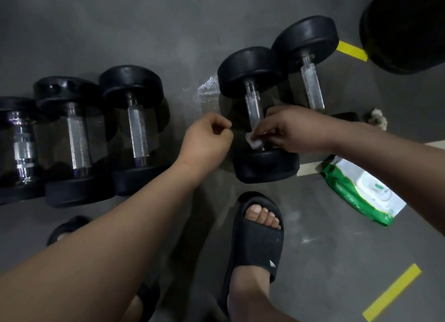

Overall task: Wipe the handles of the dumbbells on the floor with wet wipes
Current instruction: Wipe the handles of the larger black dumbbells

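Several black dumbbells with knurled steel handles lie on the grey floor. My right hand (286,129) pinches a white wet wipe (254,141) against the lower end of the handle of the middle-right dumbbell (252,102). My left hand (207,138) hovers just left of that dumbbell, fingers curled, holding nothing I can see. Another dumbbell (310,85) lies to the right, partly behind my right hand. Three more dumbbells (137,129) (77,143) (21,148) lie in a row at the left.
A green and white wet wipe pack (361,191) lies on the floor under my right forearm. A used crumpled wipe (376,121) sits at right. My feet in black slides (257,237) stand below. A large black weight (407,27) fills the top right. Yellow tape strips (392,295) mark the floor.
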A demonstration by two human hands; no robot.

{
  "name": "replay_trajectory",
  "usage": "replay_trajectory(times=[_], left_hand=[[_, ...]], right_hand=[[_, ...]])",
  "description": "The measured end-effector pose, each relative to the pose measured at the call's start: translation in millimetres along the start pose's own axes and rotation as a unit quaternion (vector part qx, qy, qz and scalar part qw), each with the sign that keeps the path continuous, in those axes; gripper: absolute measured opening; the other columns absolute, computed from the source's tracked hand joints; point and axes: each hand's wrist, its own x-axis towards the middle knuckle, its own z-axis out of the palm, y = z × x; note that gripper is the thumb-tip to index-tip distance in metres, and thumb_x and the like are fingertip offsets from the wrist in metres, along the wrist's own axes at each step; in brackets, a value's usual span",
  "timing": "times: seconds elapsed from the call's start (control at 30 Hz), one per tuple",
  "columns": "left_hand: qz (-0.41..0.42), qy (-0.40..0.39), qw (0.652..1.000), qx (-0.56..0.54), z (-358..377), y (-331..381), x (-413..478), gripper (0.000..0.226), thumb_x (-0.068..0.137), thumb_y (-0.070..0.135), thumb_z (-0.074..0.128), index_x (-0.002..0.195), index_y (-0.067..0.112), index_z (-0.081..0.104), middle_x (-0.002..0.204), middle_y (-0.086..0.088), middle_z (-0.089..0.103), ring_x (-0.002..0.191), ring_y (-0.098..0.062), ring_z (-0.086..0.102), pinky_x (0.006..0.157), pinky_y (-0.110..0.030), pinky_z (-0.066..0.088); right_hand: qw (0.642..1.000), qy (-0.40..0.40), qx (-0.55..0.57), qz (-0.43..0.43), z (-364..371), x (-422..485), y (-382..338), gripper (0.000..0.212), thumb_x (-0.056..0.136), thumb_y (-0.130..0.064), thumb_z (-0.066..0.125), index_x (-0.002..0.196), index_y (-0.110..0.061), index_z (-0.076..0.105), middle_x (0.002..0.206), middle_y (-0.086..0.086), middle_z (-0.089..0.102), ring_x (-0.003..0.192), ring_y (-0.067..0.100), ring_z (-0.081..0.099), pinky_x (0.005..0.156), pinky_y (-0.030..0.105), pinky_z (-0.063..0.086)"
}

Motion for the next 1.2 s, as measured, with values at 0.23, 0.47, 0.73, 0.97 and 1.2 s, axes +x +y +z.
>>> replay_trajectory(times=[0.23, 0.47, 0.73, 0.97, 1.2], left_hand=[[0.007, -0.047, 0.998, -0.032, 36.6, 13.0, 16.7, 0.016, 0.085, 0.025, 0.078, 0.097, 0.023, 0.067, 0.088, 0.011, 0.071, 0.083, -0.003, 0.067, 0.082, -0.024, 0.055], [-0.001, -0.008, 1.000, -0.016, 49.7, 12.4, 21.3, 0.025, 0.079, 0.031, 0.085, 0.077, 0.028, 0.060, 0.077, 0.011, 0.068, 0.064, 0.005, 0.059, 0.057, -0.006, 0.039], [-0.049, 0.089, 0.984, -0.147, 53.4, 34.0, 61.5, 0.024, 0.076, 0.025, 0.086, 0.069, 0.011, 0.067, 0.073, -0.006, 0.073, 0.064, -0.014, 0.063, 0.071, -0.041, 0.058], [-0.103, -0.026, 0.986, -0.130, 53.2, 7.8, 23.7, 0.022, 0.077, 0.019, 0.086, 0.068, 0.017, 0.066, 0.070, -0.005, 0.069, 0.064, -0.016, 0.062, 0.065, -0.033, 0.053], [-0.123, 0.012, 0.979, -0.164, 50.0, 19.1, 56.3, 0.023, 0.079, 0.024, 0.084, 0.069, 0.018, 0.064, 0.066, -0.005, 0.069, 0.060, -0.019, 0.060, 0.062, -0.034, 0.052]], right_hand=[[0.966, 0.095, 0.182, 0.157, 1.3, 12.6, 3.1, 0.020, 0.084, -0.018, 0.075, 0.089, -0.023, 0.056, 0.079, -0.010, 0.060, 0.071, 0.007, 0.056, 0.061, 0.008, 0.039], [0.829, 0.104, 0.481, 0.266, -3.0, 12.1, 8.3, 0.026, 0.092, 0.012, 0.046, 0.090, -0.014, 0.050, 0.093, 0.020, 0.067, 0.087, 0.028, 0.069, 0.083, 0.042, 0.061], [0.898, 0.041, 0.324, 0.295, 1.2, 10.9, 3.5, 0.016, 0.086, -0.019, 0.071, 0.085, -0.003, 0.071, 0.076, 0.014, 0.074, 0.070, 0.027, 0.073, 0.073, 0.042, 0.061], [0.931, 0.030, 0.216, 0.294, 1.8, 10.0, -1.0, 0.015, 0.079, -0.022, 0.077, 0.079, -0.007, 0.073, 0.075, 0.011, 0.073, 0.072, 0.027, 0.071, 0.066, 0.036, 0.057], [0.928, 0.029, 0.210, 0.308, -0.6, 10.7, -8.6, 0.020, 0.078, -0.021, 0.076, 0.066, -0.008, 0.068, 0.063, 0.008, 0.067, 0.054, 0.016, 0.058, 0.051, 0.022, 0.044]])
